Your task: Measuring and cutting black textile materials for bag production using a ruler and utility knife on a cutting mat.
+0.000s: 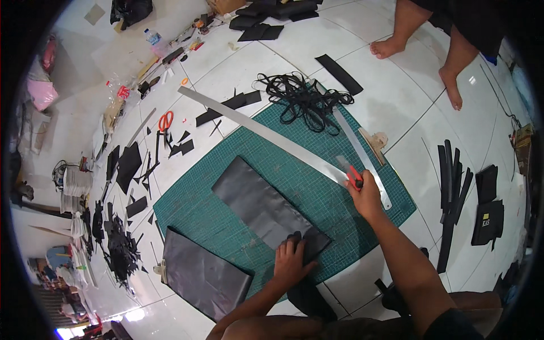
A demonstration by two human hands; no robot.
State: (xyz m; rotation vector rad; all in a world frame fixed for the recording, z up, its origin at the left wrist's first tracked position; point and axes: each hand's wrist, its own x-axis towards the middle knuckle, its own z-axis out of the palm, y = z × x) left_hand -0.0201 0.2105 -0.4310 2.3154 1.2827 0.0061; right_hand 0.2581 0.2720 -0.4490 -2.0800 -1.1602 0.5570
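My left hand [292, 258] presses flat on the near end of a dark grey fabric strip [255, 201] lying on the green cutting mat [238, 153]. My right hand [365, 195] grips a red utility knife [352, 174] at the mat's right side, beside the end of a long metal ruler [260, 135] that runs diagonally across the mat. A second, shorter metal ruler [360, 150] lies just right of the knife. Another dark fabric piece [201, 275] lies at the mat's near left corner.
A tangle of black straps [303, 99] sits at the mat's far edge. Red scissors [165, 120], black offcuts [122, 246] and tools litter the white tiled floor on the left. Black strips [451, 192] lie right. Another person's bare feet [419, 56] stand at the far right.
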